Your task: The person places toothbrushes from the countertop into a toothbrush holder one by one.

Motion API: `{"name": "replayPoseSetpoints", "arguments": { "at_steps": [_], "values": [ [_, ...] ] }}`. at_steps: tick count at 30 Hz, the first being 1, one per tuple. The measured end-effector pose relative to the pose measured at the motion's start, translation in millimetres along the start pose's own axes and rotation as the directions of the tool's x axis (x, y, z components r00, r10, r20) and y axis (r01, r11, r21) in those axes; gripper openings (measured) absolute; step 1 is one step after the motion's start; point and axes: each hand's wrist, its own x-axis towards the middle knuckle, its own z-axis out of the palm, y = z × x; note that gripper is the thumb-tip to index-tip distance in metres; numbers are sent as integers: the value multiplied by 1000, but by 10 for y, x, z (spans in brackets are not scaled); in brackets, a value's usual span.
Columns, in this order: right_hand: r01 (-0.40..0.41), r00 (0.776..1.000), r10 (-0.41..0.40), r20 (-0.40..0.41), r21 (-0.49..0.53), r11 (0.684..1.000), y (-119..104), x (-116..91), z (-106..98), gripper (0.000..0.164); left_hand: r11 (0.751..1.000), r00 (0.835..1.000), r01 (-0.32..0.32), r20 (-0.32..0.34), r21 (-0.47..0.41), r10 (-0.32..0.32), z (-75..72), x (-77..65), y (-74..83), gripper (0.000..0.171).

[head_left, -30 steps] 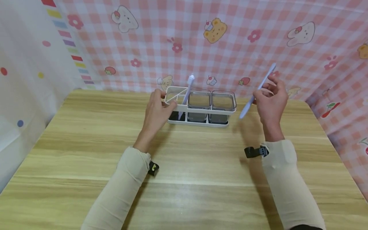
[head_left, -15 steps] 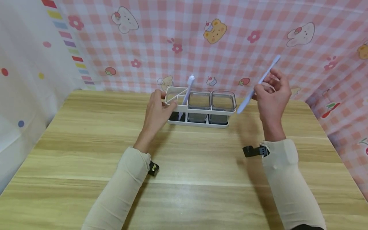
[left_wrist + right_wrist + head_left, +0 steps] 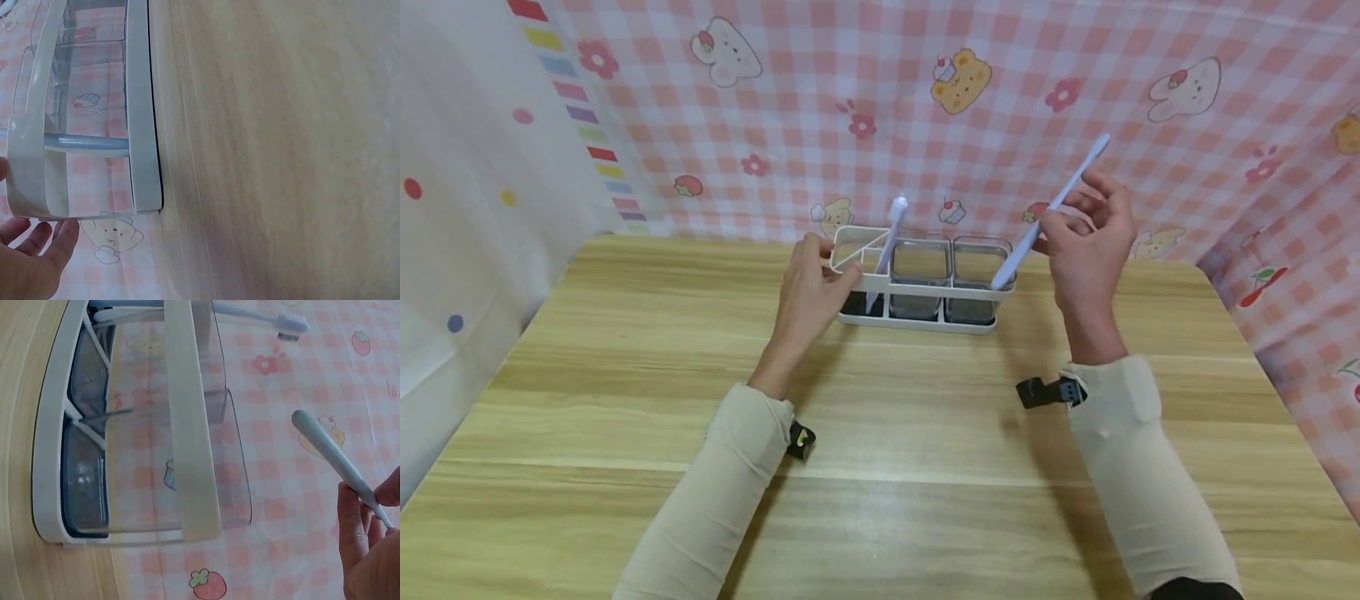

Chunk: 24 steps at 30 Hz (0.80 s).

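Note:
A white toothbrush rack [image 3: 917, 287] with two clear cups [image 3: 985, 262] stands at the back of the table. One lilac toothbrush [image 3: 889, 237] leans in its left compartment, bristles up [image 3: 290, 324]. My left hand [image 3: 812, 287] grips the rack's left end, thumb at the front and fingers behind. In my right hand [image 3: 1093, 246], a pale blue toothbrush [image 3: 1026, 246] is pinched between thumb and fingers. It is tilted, its rounded handle end low and its head up to the right. In the right wrist view, that handle end [image 3: 309, 428] is apart from the cups.
The wooden table [image 3: 880, 467] reaches back to a pink checked cloth [image 3: 820, 100] with cartoon prints, close behind the rack. A white dotted cloth [image 3: 467, 167] hangs at the left, and more checked cloth [image 3: 1300, 250] at the right.
My right hand has first risen slightly, then moved left with the toothbrush, whose handle end now overlaps the right cup in the head view. The left hand and the rack have stayed still.

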Motion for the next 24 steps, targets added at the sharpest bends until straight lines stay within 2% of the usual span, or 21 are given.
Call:
{"name": "replayPoseSetpoints", "arguments": {
  "at_steps": [10,15,24],
  "values": [
    [-14,998,15,60,-17,1000,31,-53,151,50,1000,1000,-11,9,-5,11,-17,-3,2,45],
    [-37,996,36,82,10,999,34,-71,253,52,1000,1000,-3,10,-5,3,-13,-6,-4,45],
    [-7,994,6,112,6,1000,9,-101,373,52,1000,1000,-3,2,-9,3,-3,4,-14,44]
  ]
}}
